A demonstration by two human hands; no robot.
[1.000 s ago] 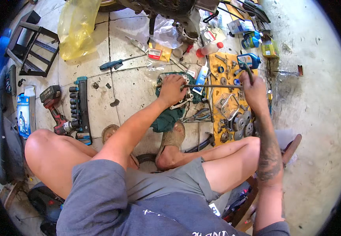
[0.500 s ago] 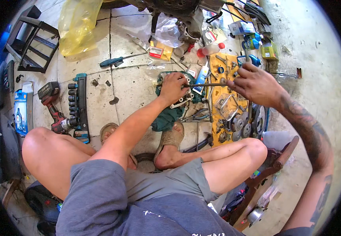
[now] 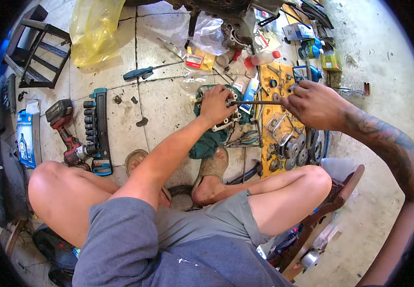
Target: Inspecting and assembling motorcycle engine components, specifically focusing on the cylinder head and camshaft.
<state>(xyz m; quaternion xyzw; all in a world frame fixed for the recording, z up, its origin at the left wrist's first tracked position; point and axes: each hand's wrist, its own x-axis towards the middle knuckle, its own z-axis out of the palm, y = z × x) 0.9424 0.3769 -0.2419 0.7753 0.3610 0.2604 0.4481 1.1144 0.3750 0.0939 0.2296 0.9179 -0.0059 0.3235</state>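
A metal engine part [image 3: 216, 124] with bolt holes rests on a dark green cloth [image 3: 202, 146] between my feet. My left hand [image 3: 215, 104] is closed over the part's top, fingers curled beside the left end of a long dark metal bar [image 3: 252, 102]. My right hand [image 3: 308, 105] grips the bar's right end above a yellow sheet of loose metal parts [image 3: 271, 160]. A white-and-blue tube [image 3: 251, 93] lies just behind the bar, and pliers [image 3: 246, 138] lie beside the cloth.
A red-black impact drill [image 3: 63, 129] and socket rail [image 3: 99, 134] lie left. A black metal frame [image 3: 37, 52], yellow plastic bag [image 3: 94, 28] and blue-handled screwdriver [image 3: 137, 72] are farther back. A large dark machine [image 3: 202, 5] stands at top; bottles [image 3: 312, 48] crowd the back right.
My right hand has turned over on the bar and its forearm has swung out to the right, elbow outward. My left hand stays on the engine part.
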